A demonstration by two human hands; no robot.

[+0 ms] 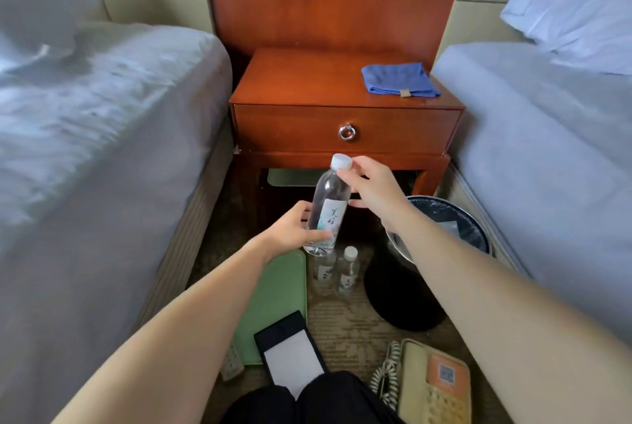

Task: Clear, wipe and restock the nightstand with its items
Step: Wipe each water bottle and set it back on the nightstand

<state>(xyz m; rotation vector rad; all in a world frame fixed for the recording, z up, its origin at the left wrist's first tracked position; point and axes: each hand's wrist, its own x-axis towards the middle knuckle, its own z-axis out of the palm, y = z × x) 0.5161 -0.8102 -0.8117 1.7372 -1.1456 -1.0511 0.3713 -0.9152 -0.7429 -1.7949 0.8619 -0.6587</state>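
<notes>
Phone (434, 386), notepad (290, 355) on floor by my knees, frame bottom. Water bottle (328, 208) mid-frame, near upright: my left hand (290, 232) closed round base, right hand (369, 187) pinching neck. Nightstand (301, 81) worktop above bottle, cloth (398, 80) at its right; right hand nearer.

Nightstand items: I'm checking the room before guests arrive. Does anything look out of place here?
Yes. The telephone, notepad holder, green tray and two small bottles sit on the carpet, not the nightstand, which holds only a blue cloth. Both hands hold a third water bottle.
</notes>
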